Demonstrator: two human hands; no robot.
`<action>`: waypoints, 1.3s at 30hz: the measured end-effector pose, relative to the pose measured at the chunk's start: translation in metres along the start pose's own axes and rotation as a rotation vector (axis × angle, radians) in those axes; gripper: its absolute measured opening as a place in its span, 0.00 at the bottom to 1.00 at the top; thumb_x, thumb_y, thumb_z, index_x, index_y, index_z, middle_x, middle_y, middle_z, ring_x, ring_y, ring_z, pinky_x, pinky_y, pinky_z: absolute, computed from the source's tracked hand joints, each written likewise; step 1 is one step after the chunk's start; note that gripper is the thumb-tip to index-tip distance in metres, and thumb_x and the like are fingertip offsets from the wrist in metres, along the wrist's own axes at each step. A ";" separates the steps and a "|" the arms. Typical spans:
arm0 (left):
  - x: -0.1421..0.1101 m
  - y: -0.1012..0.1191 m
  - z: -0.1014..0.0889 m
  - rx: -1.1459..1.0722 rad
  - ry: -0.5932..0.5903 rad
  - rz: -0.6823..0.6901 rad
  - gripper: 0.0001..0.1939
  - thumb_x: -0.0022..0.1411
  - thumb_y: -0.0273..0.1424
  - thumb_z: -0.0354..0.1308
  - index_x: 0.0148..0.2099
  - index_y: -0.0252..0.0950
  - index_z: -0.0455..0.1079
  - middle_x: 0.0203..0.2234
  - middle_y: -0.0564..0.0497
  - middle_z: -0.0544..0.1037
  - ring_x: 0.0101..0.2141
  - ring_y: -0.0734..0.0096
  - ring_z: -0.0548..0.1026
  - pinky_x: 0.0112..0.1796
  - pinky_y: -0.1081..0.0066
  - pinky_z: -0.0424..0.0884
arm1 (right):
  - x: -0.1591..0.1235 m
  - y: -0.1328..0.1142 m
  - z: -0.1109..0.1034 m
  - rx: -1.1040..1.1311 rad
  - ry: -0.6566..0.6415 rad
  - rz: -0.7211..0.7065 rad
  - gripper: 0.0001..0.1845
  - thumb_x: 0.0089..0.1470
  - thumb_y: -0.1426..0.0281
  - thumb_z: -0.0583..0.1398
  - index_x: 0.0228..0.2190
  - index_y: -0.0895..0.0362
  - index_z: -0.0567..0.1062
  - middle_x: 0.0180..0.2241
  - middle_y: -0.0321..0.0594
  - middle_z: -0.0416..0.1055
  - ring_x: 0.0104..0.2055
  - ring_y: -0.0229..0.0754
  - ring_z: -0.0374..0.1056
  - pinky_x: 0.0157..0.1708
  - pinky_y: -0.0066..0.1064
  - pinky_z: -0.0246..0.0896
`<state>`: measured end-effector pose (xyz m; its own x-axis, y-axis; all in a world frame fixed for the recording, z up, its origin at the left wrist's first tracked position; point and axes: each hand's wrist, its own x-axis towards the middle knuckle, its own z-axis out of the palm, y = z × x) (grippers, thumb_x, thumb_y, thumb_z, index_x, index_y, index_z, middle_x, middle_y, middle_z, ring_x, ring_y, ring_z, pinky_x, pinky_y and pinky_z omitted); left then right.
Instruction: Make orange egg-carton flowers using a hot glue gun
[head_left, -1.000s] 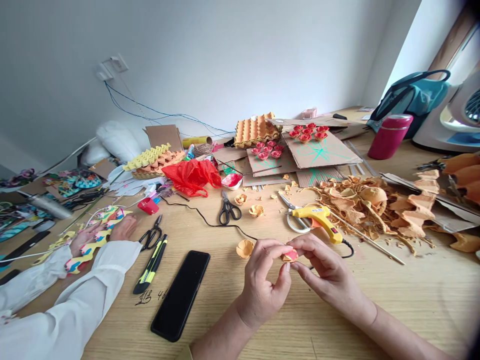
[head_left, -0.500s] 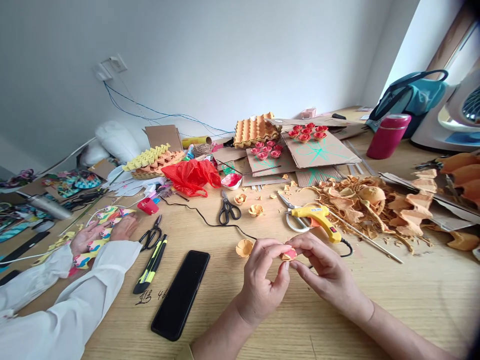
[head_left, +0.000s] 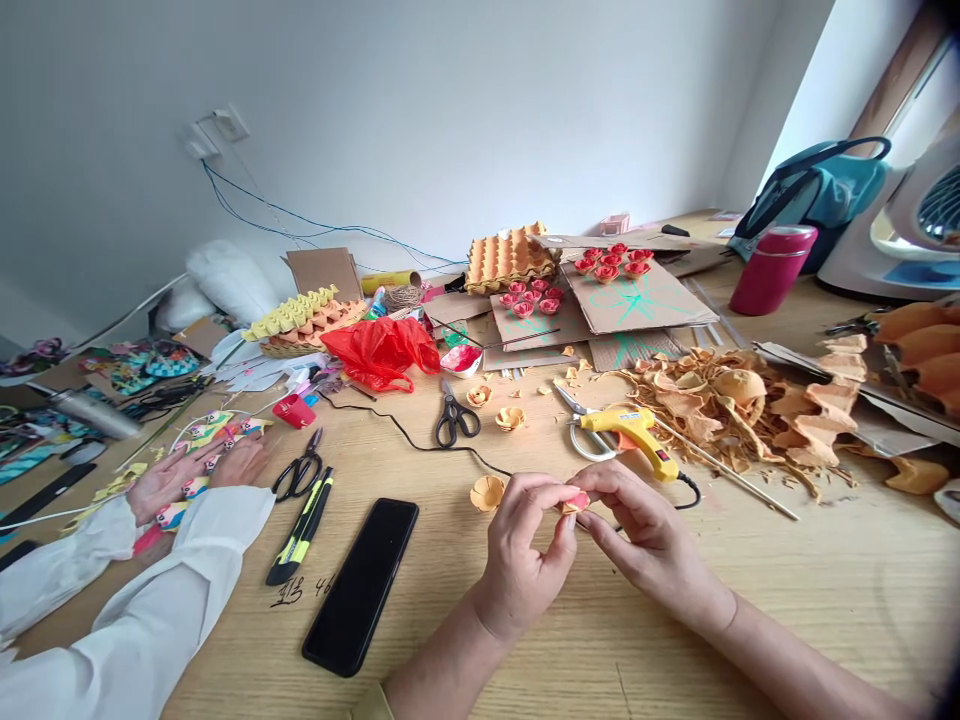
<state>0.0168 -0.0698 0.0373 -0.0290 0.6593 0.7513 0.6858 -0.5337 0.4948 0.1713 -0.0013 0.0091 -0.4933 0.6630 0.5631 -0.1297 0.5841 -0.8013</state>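
Observation:
A small red-and-orange egg-carton flower piece (head_left: 575, 502) is pinched between my two hands above the table. My left hand (head_left: 531, 545) grips it with thumb and forefinger. From the other side, the fingertips of my right hand (head_left: 637, 525) close on its edge. An orange cup-shaped flower (head_left: 487, 493) lies just left of my left hand. Behind my hands rest two more orange flowers, one (head_left: 511, 418) nearer and a smaller one (head_left: 479, 396). A yellow glue gun (head_left: 637, 432) lies beyond my right hand, over white-handled scissors (head_left: 589, 445).
A black phone (head_left: 361, 585), a utility knife (head_left: 304, 525) and black scissors (head_left: 300, 472) lie left. Another person's hands (head_left: 236, 458) work there on painted carton. Carton scraps (head_left: 720, 410) and a stick (head_left: 731, 472) lie right. Red flowers (head_left: 611, 264) stand on cardboard (head_left: 652, 305) behind.
The flower piece has turned slightly between my fingertips, showing more of its red side tilted up. The other person's hands have shifted a little. The whole view has moved slightly.

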 end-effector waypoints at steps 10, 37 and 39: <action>0.001 0.000 0.005 -0.035 0.020 -0.079 0.12 0.65 0.19 0.57 0.47 0.39 0.70 0.37 0.49 0.77 0.40 0.66 0.76 0.42 0.67 0.76 | 0.003 0.000 0.000 -0.014 0.026 0.012 0.06 0.65 0.71 0.59 0.44 0.50 0.74 0.40 0.43 0.74 0.44 0.46 0.72 0.45 0.39 0.73; -0.006 -0.007 0.011 -0.191 0.022 -0.230 0.13 0.63 0.17 0.56 0.46 0.37 0.70 0.38 0.49 0.73 0.41 0.69 0.75 0.43 0.70 0.77 | 0.006 -0.001 0.001 0.011 0.017 0.064 0.07 0.65 0.72 0.59 0.43 0.50 0.74 0.39 0.40 0.73 0.42 0.43 0.72 0.43 0.35 0.70; -0.006 -0.008 0.011 -0.194 0.019 -0.231 0.13 0.63 0.17 0.56 0.46 0.37 0.71 0.39 0.49 0.73 0.41 0.69 0.75 0.43 0.70 0.77 | 0.005 0.000 0.001 0.009 0.014 0.065 0.07 0.64 0.72 0.60 0.44 0.50 0.74 0.40 0.40 0.73 0.42 0.43 0.72 0.44 0.35 0.70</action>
<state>0.0191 -0.0641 0.0238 -0.1834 0.7659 0.6163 0.5076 -0.4631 0.7266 0.1677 0.0014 0.0120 -0.4885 0.7058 0.5130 -0.1055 0.5359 -0.8377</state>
